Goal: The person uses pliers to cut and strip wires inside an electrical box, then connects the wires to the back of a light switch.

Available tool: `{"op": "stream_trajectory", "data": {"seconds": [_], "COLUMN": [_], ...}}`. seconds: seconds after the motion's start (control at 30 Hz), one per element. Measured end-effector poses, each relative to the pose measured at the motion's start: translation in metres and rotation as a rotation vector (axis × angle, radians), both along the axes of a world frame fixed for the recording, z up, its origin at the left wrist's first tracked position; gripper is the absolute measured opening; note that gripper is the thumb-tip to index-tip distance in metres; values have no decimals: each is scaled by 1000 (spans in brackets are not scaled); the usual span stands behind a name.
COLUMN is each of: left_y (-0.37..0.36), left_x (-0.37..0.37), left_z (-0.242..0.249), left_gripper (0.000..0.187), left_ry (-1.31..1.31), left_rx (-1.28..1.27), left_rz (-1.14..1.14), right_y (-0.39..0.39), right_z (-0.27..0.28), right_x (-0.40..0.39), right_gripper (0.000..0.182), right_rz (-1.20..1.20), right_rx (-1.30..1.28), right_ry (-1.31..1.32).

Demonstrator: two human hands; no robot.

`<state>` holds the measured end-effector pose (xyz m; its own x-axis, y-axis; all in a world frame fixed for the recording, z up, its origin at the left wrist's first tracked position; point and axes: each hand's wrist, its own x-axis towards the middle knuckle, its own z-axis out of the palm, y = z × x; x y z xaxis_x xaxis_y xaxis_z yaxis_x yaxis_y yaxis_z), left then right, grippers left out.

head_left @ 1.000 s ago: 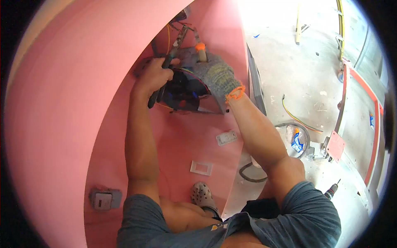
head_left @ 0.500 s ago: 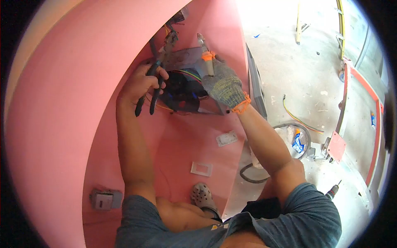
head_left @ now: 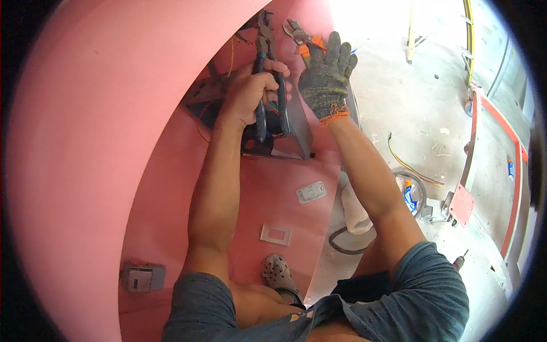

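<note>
My bare left hand [head_left: 250,94] is closed round the dark handles of large pliers [head_left: 265,43], whose jaws point up near wires at the top. My right hand [head_left: 329,74], in a grey knitted glove with an orange cuff, has its fingers stretched out. Orange-handled cutters [head_left: 302,40] lie against its thumb side, their jaws parted; whether the thumb grips them is hidden. Below the left hand, a dark open box [head_left: 299,128] with coloured wires sits against the pink surface.
A grey cover plate [head_left: 311,192], a white frame [head_left: 276,234] and a grey switch box [head_left: 139,279] lie on the pink surface. Right, on the floor, are a cable [head_left: 407,162], a drill [head_left: 459,262] and a pink metal frame [head_left: 515,188].
My left hand has moved right and up with the pliers. My right hand has risen and moved right, its fingers now spread, and the cutters have opened and tilted left.
</note>
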<state>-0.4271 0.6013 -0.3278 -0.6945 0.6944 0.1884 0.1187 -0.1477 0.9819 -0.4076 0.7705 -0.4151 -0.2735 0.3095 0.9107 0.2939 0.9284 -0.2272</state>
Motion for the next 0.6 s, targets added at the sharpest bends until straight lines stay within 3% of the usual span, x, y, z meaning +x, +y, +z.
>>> {"op": "stream_trajectory", "data": {"seconds": [0.43, 0.53, 0.6], "left_y": [-18, -22, -28], "left_x": [-1, -2, -12], "left_z": [9, 10, 13], "left_gripper": [33, 29, 26], "left_ry": [-64, -56, 133], "left_rx": [1, 2, -193], "left_rz": [-43, -33, 80], "right_y": [1, 11, 23], "right_z": [30, 37, 46], "right_x": [-23, -9, 4], "right_gripper": [44, 41, 37], "right_rz": [241, 284, 512], "right_rx": [60, 37, -89], "right_ry": [266, 98, -46]}}
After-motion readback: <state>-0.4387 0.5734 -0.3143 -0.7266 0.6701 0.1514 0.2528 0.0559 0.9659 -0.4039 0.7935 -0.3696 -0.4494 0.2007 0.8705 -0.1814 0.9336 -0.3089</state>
